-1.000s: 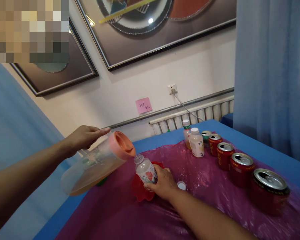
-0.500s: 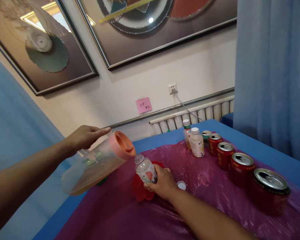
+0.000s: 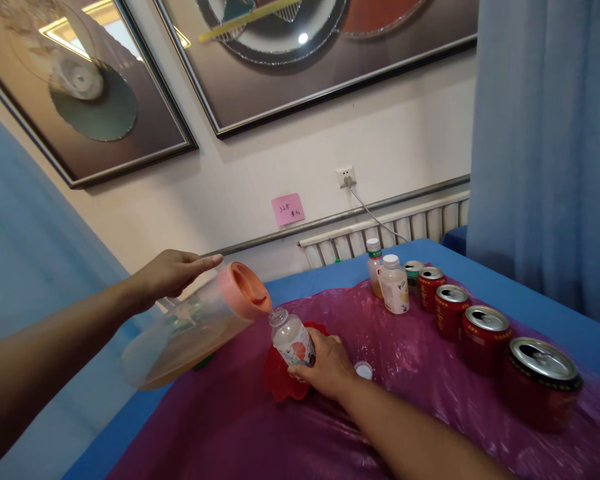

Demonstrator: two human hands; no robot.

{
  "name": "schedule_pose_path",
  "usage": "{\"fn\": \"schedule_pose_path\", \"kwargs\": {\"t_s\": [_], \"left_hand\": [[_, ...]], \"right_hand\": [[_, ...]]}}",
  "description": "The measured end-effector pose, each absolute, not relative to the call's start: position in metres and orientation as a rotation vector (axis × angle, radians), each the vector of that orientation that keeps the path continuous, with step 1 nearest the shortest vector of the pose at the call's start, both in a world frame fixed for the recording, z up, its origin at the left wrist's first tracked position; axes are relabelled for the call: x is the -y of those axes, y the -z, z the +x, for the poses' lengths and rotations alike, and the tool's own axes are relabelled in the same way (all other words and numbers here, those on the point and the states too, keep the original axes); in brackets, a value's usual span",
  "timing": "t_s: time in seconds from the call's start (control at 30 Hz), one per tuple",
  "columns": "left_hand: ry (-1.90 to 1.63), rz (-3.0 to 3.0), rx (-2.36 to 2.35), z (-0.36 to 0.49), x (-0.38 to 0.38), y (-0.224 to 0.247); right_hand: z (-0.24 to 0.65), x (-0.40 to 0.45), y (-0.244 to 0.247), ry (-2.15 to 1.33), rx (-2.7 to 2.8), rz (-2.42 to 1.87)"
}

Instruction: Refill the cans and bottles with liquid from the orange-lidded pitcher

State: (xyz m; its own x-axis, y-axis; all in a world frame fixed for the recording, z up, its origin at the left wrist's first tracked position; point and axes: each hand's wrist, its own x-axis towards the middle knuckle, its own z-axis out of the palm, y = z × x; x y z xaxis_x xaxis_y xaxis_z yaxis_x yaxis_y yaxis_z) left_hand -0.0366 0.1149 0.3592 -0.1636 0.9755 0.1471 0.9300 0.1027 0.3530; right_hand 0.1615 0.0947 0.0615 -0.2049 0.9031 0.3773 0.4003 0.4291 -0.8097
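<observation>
My left hand (image 3: pixel 175 275) grips a translucent plastic pitcher (image 3: pixel 195 330) with an orange lid. The pitcher is tipped to the right, and amber liquid lies along its lower side. Its spout meets the mouth of a small clear bottle (image 3: pixel 291 341) with a fruit-printed label; whether liquid is flowing I cannot tell. My right hand (image 3: pixel 327 365) is wrapped round that bottle, which leans slightly left over a red scalloped dish (image 3: pixel 285 390). A white cap (image 3: pixel 363 371) lies on the purple plastic sheet (image 3: pixel 240 427), just right of my right hand.
Two capped bottles (image 3: pixel 394 287) stand at the back right. Several opened red cans (image 3: pixel 486 337) and a green can (image 3: pixel 413 272) form a row along the right side. Behind the blue table (image 3: pixel 480 280) are a radiator (image 3: pixel 395 233) and wall. Blue curtains (image 3: pixel 540 167) hang at both sides.
Almost nothing differs. The pitcher stays tipped at the bottle mouth, both hands keep their grip, and the view has shifted very slightly.
</observation>
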Motion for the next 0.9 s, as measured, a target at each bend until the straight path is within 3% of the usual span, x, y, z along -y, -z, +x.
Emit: {"fn": "schedule_pose_path", "kwargs": {"t_s": [0.9], "left_hand": [[-0.554,1.904,-2.202,-0.0395,-0.117,-0.3607]], "right_hand": [[0.1623,-0.0941,-0.0651,-0.732,1.789,-1.123]]}}
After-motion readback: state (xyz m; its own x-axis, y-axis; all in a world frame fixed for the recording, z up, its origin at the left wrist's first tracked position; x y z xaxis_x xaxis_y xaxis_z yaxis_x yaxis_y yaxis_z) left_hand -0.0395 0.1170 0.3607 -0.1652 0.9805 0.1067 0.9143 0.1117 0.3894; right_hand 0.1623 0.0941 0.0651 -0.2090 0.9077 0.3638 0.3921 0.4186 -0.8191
